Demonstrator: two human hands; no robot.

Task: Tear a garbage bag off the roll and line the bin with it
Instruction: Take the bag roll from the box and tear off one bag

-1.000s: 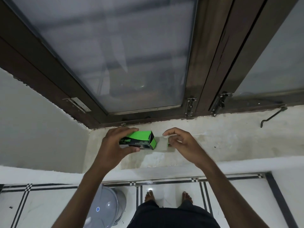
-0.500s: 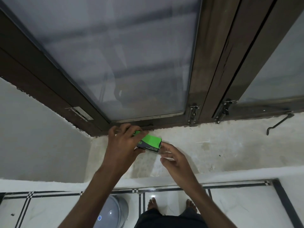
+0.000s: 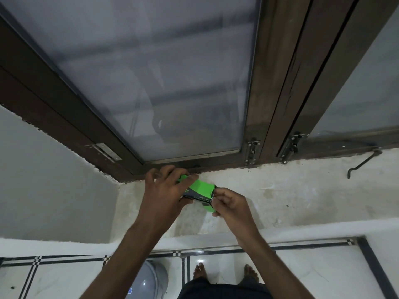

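The task looks to be near its beginning: no bag is visible, and the grey bin (image 3: 151,281) on the floor below looks unlined. Above the window sill (image 3: 280,197), the left hand (image 3: 164,197) grasps the green box (image 3: 199,189) of bags, and the right hand (image 3: 228,203) pinches its open end flap

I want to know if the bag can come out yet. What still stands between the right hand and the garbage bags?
The green box itself: the left hand holds it over the sill while the right hand works its end flap. No bag is visible yet.
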